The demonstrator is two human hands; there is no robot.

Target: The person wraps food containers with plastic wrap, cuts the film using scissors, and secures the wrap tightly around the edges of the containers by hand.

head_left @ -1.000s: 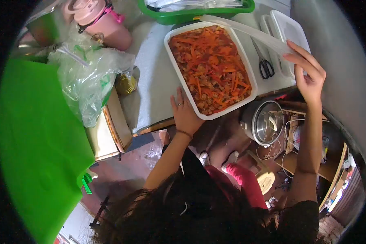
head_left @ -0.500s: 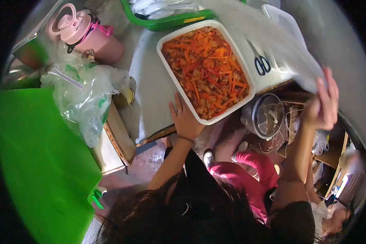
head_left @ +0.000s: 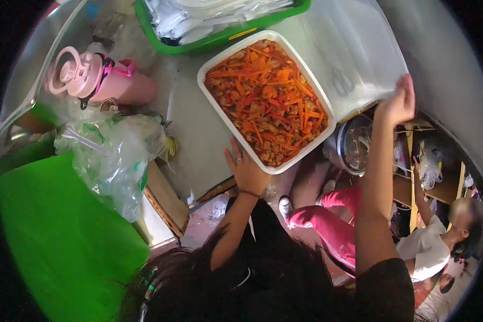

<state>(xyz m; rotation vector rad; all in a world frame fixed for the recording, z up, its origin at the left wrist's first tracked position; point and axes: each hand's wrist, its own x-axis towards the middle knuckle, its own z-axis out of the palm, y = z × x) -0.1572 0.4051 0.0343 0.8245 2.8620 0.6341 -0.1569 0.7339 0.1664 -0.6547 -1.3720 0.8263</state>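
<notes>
A white rectangular tub (head_left: 327, 102) full of food with orange and red strips (head_left: 271, 94) sits on the grey table. My left hand (head_left: 249, 173) rests at the tub's near-left side, fingers apart, a ring on one finger. On the right, my right hand (head_left: 398, 104) is closed on the edge of a clear plastic sheet (head_left: 359, 48). The sheet spreads over the table right of the tub, and dark-handled scissors (head_left: 342, 83) show faintly beneath it.
Behind the tub stands a green basket (head_left: 198, 48) with wrapped white utensils. A pink bottle (head_left: 126, 88), crumpled plastic bags (head_left: 112, 150) and a green sheet (head_left: 59, 231) are at left. A silver pot (head_left: 354, 145) and a person in white (head_left: 426, 249) appear at lower right.
My right hand has moved left and slightly up, and the plastic has come down over the scissors. A person in a white top shows more fully at lower right. The view has shifted a little.
</notes>
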